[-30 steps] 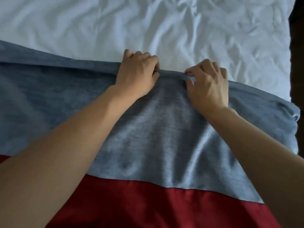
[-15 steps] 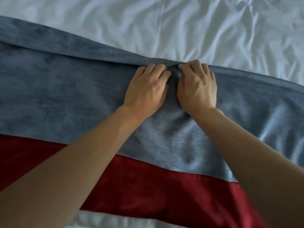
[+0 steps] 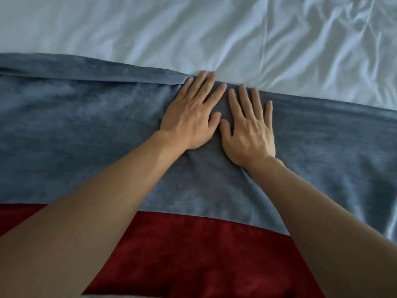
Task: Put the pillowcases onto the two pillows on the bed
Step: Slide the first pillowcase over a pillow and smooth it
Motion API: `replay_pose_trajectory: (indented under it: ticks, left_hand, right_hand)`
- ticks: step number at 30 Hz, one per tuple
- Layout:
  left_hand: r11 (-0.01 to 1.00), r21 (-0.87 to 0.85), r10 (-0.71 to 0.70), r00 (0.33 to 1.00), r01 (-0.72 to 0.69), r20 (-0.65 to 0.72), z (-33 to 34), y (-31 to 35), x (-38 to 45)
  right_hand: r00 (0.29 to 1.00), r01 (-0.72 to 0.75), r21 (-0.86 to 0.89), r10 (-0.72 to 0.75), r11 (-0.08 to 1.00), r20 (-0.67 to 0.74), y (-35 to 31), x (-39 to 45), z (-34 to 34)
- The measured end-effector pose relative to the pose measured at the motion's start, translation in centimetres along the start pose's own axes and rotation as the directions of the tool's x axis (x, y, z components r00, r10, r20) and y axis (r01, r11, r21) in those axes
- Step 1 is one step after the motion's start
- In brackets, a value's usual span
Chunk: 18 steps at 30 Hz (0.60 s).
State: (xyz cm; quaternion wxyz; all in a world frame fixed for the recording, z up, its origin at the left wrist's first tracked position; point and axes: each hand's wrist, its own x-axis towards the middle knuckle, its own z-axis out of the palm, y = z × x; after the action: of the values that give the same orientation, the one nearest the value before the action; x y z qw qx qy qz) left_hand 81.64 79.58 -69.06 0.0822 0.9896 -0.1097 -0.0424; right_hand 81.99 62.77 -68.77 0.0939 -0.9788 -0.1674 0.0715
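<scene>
1. Left hand (image 3: 190,117) and right hand (image 3: 250,125): side by side, nearly touching at the thumbs, fingers straight and spread, palms flat, gripping nothing.
2. Grey-blue pillowcase (image 3: 86,136): stretched wide across the white sheet (image 3: 150,29), far edge under the fingertips, near edge lapping over a red cloth (image 3: 193,254).
3. Step in hand, by the look of it: smoothing the case flat near its far hem.
4. Pillow itself: not visible, so cannot tell if inside.
5. Next, likely: sweeping outward along the hem, with even, light pressure to avoid bunching the fabric.
</scene>
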Motion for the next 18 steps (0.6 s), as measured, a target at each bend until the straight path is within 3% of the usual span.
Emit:
replay_pose_trajectory:
  ticks: [6,12,18]
  left_hand:
    - [0.982,0.071,-0.175,0.984,0.177,-0.035,-0.9,-6.8,-2.0]
    - [0.968,0.065,-0.241,0.970,0.242,-0.025,-1.7,-11.6,-3.6]
    - [0.979,0.033,-0.199,0.980,0.199,-0.008,-2.1,-14.7,-5.0]
  right_hand:
    - [0.999,-0.041,-0.033,0.040,0.999,-0.025,1.0,0.8,1.0]
    - [0.998,-0.058,-0.052,0.057,0.997,-0.011,0.9,0.9,1.5]
    - [0.992,-0.107,-0.107,0.113,0.988,0.052,0.1,1.0,0.9]
